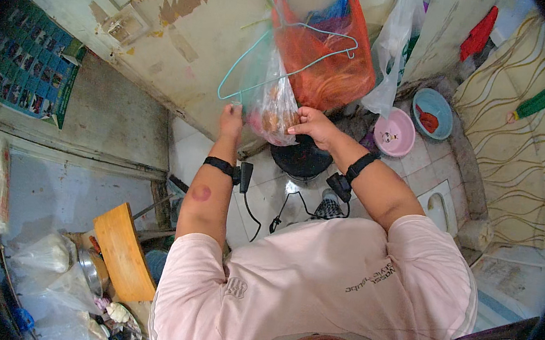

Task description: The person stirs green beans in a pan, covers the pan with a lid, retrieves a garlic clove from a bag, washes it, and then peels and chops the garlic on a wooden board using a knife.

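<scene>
A clear plastic bag (280,98) with brownish contents hangs low against the wall. My right hand (316,126) has its thumb and fingers on the right side of this bag, near the bottom. To the bag's left, my left hand (231,122) is raised with curled fingers, just below the corner of a light-blue clothes hanger (230,75). Whether those fingers grip the hanger or some thin plastic cannot be made out. The hanger hangs tilted in front of the clear bag and an orange plastic bag (329,76). A pale green translucent bag (255,61) shows behind the hanger.
Below the bags stands a round black object (301,157) on the tiled floor. A pink basin (393,145) and a blue basin (438,105) sit right of it. A squat toilet (440,205) lies farther right. At left are a wooden board (121,254) and several plastic bags.
</scene>
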A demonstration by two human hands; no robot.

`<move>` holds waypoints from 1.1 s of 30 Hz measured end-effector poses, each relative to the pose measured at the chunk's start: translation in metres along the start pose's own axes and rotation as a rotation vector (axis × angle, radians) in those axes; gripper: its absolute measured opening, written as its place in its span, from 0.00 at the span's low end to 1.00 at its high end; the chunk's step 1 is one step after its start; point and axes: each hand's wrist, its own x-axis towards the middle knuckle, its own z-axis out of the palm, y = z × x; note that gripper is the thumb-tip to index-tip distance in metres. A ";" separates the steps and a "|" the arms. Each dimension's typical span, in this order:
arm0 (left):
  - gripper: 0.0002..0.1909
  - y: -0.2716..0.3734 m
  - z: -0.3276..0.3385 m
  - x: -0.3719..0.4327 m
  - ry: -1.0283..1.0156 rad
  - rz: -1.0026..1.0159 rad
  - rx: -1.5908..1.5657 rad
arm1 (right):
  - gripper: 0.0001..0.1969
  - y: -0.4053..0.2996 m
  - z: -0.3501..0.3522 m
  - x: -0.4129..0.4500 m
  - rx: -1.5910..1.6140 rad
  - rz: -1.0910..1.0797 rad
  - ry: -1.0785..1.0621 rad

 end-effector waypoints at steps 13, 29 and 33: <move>0.31 0.037 0.015 -0.081 -0.479 -0.158 -0.418 | 0.19 -0.003 0.002 0.003 -0.056 -0.076 -0.218; 0.39 0.018 -0.005 0.010 0.189 0.208 0.260 | 0.21 -0.047 -0.097 -0.046 -0.392 0.088 0.405; 0.33 0.012 0.004 0.021 0.387 0.072 0.414 | 0.17 -0.064 -0.170 -0.051 -0.408 0.036 0.533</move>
